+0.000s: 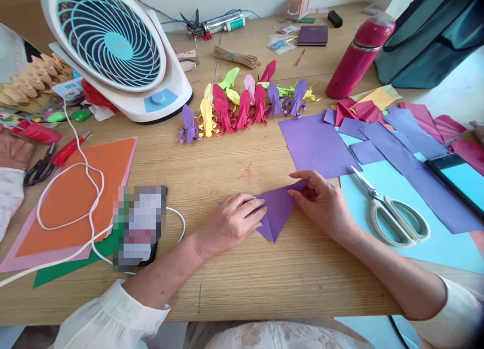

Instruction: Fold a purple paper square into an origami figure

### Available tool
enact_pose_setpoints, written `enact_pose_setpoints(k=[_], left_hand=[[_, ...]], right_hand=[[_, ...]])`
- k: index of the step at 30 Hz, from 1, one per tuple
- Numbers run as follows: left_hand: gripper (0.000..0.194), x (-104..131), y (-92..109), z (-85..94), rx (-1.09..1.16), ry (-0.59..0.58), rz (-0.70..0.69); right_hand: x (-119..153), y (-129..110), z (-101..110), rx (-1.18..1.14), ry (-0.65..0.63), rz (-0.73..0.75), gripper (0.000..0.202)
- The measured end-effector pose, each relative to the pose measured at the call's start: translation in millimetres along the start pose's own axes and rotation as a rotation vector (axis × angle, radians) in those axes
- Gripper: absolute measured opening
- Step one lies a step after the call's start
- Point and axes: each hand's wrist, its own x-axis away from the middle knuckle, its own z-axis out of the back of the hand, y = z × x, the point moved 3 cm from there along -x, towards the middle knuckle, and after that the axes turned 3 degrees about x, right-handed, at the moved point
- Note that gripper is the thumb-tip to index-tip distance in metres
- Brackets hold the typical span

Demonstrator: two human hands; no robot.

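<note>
Two bare hands meet over a folded purple paper on the wooden table, one of its points turned toward the person. The left hand lies across its left part, fingers close together and slightly bent; that side is hidden beneath them, and with the thumb out of sight it cannot be told whether the hand pinches or only presses. The right hand pinches the paper's right corner between thumb and fingers, the corner's tip partly covered by them.

At the left edge another person's hand is cut off, its grip impossible to make out. The fan is cropped at the top, the teal bag at the top and right. A dark phone at the right runs close to the frame's edge. Among the folded paper figures, those in the rear are partly screened by the ones in front.

As for writing, the phone-like device left of the left arm is pixelated, so its display cannot be read. Marks on the dark purple booklet and on the green-and-white tube are too small to read.
</note>
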Motion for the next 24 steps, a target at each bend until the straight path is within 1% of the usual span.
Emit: enact_pose_setpoints(k=[4,8,13,15,17,21,24], left_hand=[[0.02,2.1,-1.4,0.0,0.015,0.013,-0.029],[0.023,4.2,-2.7,-0.9,0.024,0.026,-0.074],[0.019,4.8,-1.3,-3.6,0.075,0.055,-0.175],[0.018,3.9,-0.8,-4.1,0.083,0.063,-0.153],[0.019,2.5,-1.0,-3.8,0.07,0.063,-0.092],[0.03,0.3,-3.3,-2.4,-0.021,0.063,0.028],[0.026,-0.7,-6.2,-2.8,-0.095,0.046,0.04]], right_hand=[[-0.4,-1.3,0.5,0.009,-0.003,-0.007,0.029],[-0.9,-1.6,1.3,0.032,-0.01,-0.015,0.029],[-1.0,-1.2,1.2,0.045,-0.02,-0.012,0.03],[-0.7,-0.9,0.8,0.041,-0.025,-0.01,0.031],[-0.4,-0.8,0.6,0.034,-0.027,-0.012,0.032],[0.0,-1.4,0.8,0.03,-0.034,-0.019,0.031],[0.2,-1.3,0.7,0.041,-0.036,-0.02,0.031]])
